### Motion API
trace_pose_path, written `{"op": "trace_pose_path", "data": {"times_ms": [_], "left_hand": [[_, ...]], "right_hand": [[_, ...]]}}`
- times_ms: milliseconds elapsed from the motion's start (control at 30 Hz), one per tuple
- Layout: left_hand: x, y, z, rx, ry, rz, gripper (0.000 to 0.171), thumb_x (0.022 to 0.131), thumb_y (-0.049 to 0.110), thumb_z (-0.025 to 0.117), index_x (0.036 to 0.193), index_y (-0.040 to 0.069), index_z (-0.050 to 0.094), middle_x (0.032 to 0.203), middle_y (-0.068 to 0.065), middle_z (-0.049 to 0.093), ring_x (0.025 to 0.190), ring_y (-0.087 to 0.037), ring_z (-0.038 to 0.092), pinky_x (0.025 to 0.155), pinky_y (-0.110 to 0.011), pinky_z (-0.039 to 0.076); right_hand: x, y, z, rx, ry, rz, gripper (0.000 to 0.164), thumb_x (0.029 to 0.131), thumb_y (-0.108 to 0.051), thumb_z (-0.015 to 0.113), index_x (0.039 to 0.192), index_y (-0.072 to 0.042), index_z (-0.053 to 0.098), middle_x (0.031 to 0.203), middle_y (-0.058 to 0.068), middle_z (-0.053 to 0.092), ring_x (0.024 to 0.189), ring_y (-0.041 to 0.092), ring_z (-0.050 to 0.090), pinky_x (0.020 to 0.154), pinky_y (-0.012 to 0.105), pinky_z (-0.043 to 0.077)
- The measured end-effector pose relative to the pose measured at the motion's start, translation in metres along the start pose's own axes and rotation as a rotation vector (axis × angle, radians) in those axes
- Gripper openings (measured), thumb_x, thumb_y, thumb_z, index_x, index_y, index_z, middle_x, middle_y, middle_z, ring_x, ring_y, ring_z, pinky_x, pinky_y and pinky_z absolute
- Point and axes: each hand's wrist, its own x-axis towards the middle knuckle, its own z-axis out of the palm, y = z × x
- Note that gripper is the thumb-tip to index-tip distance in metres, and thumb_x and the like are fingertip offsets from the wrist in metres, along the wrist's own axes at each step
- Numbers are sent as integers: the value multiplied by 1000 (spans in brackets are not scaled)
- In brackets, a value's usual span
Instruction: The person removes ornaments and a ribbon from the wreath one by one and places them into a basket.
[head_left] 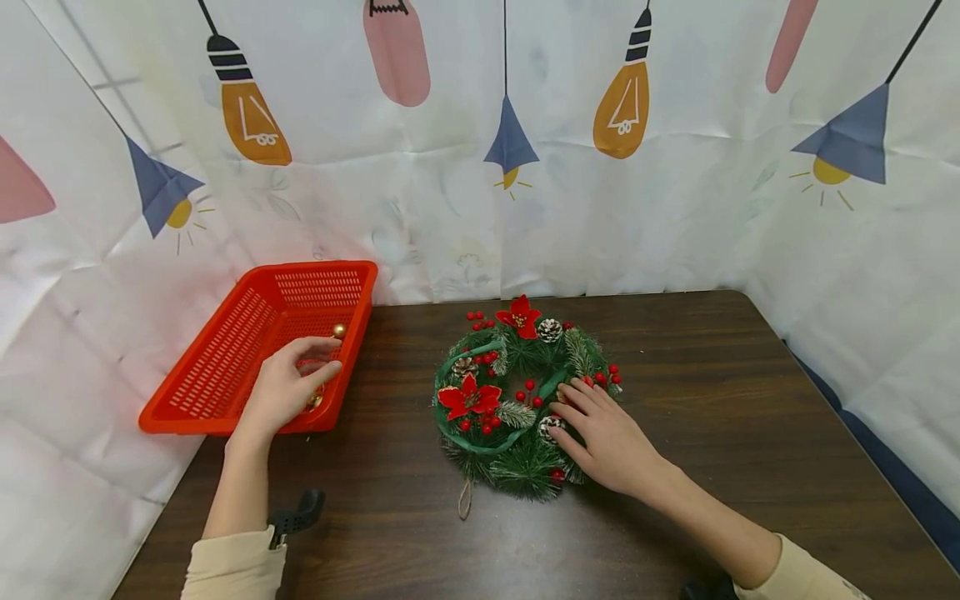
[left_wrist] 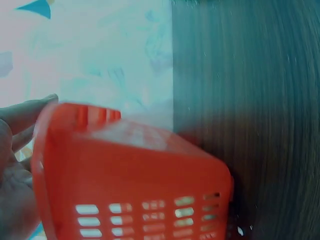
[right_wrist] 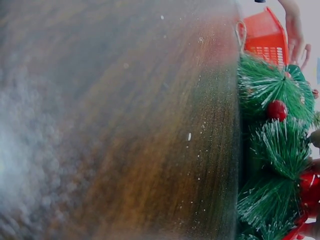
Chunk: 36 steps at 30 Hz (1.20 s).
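My left hand [head_left: 288, 385] hovers over the near right part of a red plastic basket [head_left: 258, 279], thumb and fingers apart and loosely bent. Just past its fingertips shows a small gold ball [head_left: 339, 331]; more gold pieces [head_left: 315, 402] lie low in the basket beside the hand. In the left wrist view the basket's rim hides part of the fingers. My right hand [head_left: 611, 437] rests with spread fingers on the right side of a green Christmas wreath [head_left: 525, 462]. The wreath carries red poinsettias [head_left: 469, 396], red berries, frosted pinecones [head_left: 550, 331] and a green band [head_left: 442, 417] lying across its left half.
Both the basket and wreath are on a dark wooden table [head_left: 675, 350]. A twine loop [head_left: 465, 500] sticks out from the wreath's near edge. Behind the table hangs a white curtain [head_left: 450, 208] printed with lamps and bulbs.
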Motion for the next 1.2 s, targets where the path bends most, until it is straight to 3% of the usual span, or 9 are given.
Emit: {"op": "trace_pose_path", "data": {"times_ms": [367,567,633,833,1067,1200], "left_hand": [[-4,25,28,26,57,111,24,97,14,74,120,8,71,113,-8,69,95,-26,69,77,-12,51],[-10,38,48,15,98,176,17,95,10,76,112,8,75,106,-3,71,92,-20,68,81,-40,60],[-12,40,56,10,93,179,15,94,10,77,109,9,75,104,-2,71,88,-19,68,78,-41,61],[-21,46,78,-61,6,90,13,95,15,77,106,9,77,101,0,73,81,-18,70,72,-27,58],[-33,54,99,-165,-154,-134,12,96,24,76,103,14,78,94,-5,76,79,-19,72,72,-35,56],[-39,57,107,-225,-207,-192,12,96,22,76,102,11,77,95,-8,76,78,-22,73,74,-37,58]], "right_hand": [[1,1,0,-5,0,1,50,104,-43,58,137,-6,66,151,18,51,147,38,35,118,57,27],[2,1,0,0,1,2,50,104,-43,58,137,-6,66,151,18,51,147,38,35,119,57,26],[2,1,1,1,2,2,50,104,-42,58,137,-6,66,151,18,50,147,38,35,119,57,26],[1,1,1,0,4,2,49,104,-43,59,136,-6,66,151,18,51,147,38,36,119,57,26],[1,1,1,3,0,1,49,104,-42,59,136,-5,66,150,19,51,147,39,36,119,57,26],[1,1,1,1,0,1,49,104,-42,58,136,-5,66,150,19,51,147,38,35,119,57,26]]}}
